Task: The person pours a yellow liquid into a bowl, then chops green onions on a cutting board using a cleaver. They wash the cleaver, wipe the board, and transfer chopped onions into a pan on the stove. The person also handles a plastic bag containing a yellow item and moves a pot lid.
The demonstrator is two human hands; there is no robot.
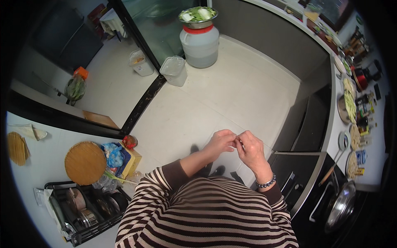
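In front of my body, above the pale tiled floor (pixel 242 83), my left hand (pixel 220 142) and my right hand (pixel 252 149) meet at the fingertips. The fingers of both are bent, and the thumbs sit close to the index fingers. Whether something small is pinched between them cannot be made out. A dark beaded bracelet (pixel 267 183) circles my right wrist. To the right of that hand is a dark cabinet front (pixel 294 167). My left forearm passes over the floor, with a yellow box (pixel 131 162) further out to the left.
A lidded wok (pixel 341 207) sits on the right-hand stove; a pot of cut vegetables (pixel 345 108) stands on the counter beyond. Ahead, a large plastic barrel (pixel 201 46) carries a bowl of greens (pixel 198 24), beside a white bin (pixel 174 70). A black rack (pixel 93 231) holds pans at left.
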